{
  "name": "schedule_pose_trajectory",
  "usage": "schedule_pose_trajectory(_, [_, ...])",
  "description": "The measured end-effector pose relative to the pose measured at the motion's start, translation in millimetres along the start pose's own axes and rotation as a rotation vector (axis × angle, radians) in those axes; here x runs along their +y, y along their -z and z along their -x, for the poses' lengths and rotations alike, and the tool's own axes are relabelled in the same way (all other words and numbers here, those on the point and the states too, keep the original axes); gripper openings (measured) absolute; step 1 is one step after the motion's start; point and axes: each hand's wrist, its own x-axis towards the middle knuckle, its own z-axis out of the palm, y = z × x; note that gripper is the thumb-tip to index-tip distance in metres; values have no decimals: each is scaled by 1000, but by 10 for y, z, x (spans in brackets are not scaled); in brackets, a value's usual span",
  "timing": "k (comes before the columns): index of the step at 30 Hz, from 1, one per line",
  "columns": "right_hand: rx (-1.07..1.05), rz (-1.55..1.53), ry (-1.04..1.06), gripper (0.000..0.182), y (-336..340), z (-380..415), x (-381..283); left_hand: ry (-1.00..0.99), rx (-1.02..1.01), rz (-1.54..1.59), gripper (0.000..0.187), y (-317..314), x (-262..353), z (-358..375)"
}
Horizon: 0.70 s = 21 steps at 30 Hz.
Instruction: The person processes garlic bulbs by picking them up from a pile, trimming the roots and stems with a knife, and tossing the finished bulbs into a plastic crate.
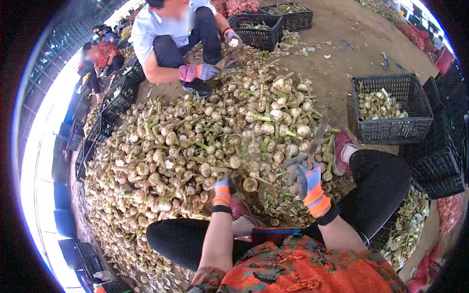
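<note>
A large heap of garlic bulbs (185, 141) with cut green and dry stems spreads in front of me. My right hand (307, 180), in a grey, blue and orange glove, is closed around the handle of a knife (320, 132), whose blade points up and away. My left hand (223, 191), in a similar glove, is low over the near side of the heap, close to several bulbs. Its fingers are smeared and partly hidden, so I cannot make out whether they hold one. Trimmed stems (286, 205) lie between my feet.
A black crate (391, 132) with garlic stands at right, beside stacked black crates (437, 146). Across the heap crouches a gloved co-worker (171, 44), holding a bulb and a tool. More crates (256, 36) stand behind; others line the left. Trimmings (408, 229) lie at lower right.
</note>
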Motion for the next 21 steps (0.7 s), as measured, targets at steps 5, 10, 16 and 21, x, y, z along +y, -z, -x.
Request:
schedule_pose_trajectory(5, [-11,43,-129,15,74,88,-188,-313,-384,211,37,-623,544,41])
schedule_pose_trajectory(10, [-31,18,-62,19,111,3,-69,-264,-428,712,32,-534,767,177])
schedule_pose_trajectory(16, [-64,300,17,19,333,-50,468,48,-276,2427,71,1362,1425,301])
schedule_pose_trajectory(21, [-271,1208,446,22,13,379,-209,328,-563,2673,56,2019,1291,565])
